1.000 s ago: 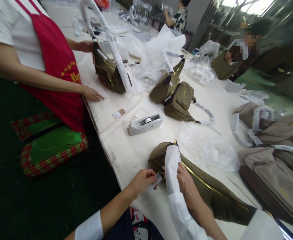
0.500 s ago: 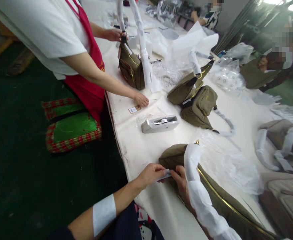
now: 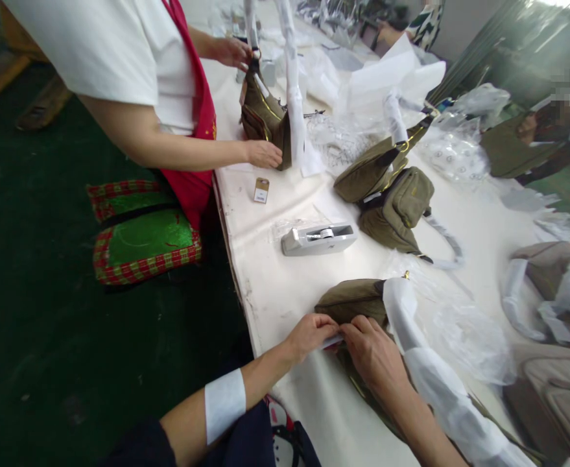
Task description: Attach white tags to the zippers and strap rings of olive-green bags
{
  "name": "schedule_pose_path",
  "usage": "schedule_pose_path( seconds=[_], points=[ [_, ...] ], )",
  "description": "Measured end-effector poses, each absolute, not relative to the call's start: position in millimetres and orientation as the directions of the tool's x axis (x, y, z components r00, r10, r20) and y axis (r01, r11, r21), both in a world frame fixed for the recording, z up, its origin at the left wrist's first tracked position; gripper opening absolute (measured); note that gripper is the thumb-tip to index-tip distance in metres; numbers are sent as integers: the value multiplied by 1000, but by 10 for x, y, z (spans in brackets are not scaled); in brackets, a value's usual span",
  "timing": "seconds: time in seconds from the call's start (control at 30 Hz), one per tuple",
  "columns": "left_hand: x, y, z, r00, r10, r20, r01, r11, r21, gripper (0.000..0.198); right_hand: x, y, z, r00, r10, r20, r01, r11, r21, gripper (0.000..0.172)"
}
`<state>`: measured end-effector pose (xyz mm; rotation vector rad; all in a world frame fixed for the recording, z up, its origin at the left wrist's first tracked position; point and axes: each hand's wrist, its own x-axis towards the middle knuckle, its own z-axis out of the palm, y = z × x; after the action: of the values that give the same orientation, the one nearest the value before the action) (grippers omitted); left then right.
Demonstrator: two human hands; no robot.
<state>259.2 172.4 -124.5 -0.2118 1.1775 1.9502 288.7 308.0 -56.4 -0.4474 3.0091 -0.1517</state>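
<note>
A large olive handbag (image 3: 350, 299) with a gold zipper lies at the table's near edge. Its strap (image 3: 430, 370) is wrapped in white paper. My left hand (image 3: 312, 334) pinches a small whitish paper strip (image 3: 332, 341) beside the bag's near side. Closed on the strip's other end, my right hand (image 3: 375, 353) lies against the bag, left of the wrapped strap. My fingers partly hide the strip and whatever it surrounds. A white patch (image 3: 225, 403) sits on my left forearm.
Beyond the bag stands a grey tape dispenser (image 3: 320, 239), with a small tag (image 3: 261, 191) farther off. A co-worker's hand (image 3: 265, 154) touches another olive bag (image 3: 265, 120). More olive bags (image 3: 396, 207), clear plastic (image 3: 474, 337) and grey-brown bags (image 3: 552, 383) lie right.
My right hand has come out from behind the wrapped strap, over the strip; the strap now lies farther right. The co-worker's near hand has left the tag for the bag, and the tag has turned.
</note>
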Motion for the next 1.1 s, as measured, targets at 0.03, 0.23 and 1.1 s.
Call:
schedule_pose_path(
  seconds=[0.03, 0.23, 1.1],
  points=[
    [2596, 1704, -1241, -641, 561, -525, -727, -222, 650, 32, 2870, 3064, -540, -948, -298, -114, -284, 951, -119, 19],
    [2692, 1588, -1231, -640, 542, -545, -728, -201, 655, 30, 2875, 3117, -661, -962, -254, -102, -230, 953, -197, 22],
    [2731, 1696, -1326, -826, 441, -351, -442, -121, 889, 5, 2696, 3269, -854, -927, -339, -162, -190, 795, -576, 24]
  ],
)
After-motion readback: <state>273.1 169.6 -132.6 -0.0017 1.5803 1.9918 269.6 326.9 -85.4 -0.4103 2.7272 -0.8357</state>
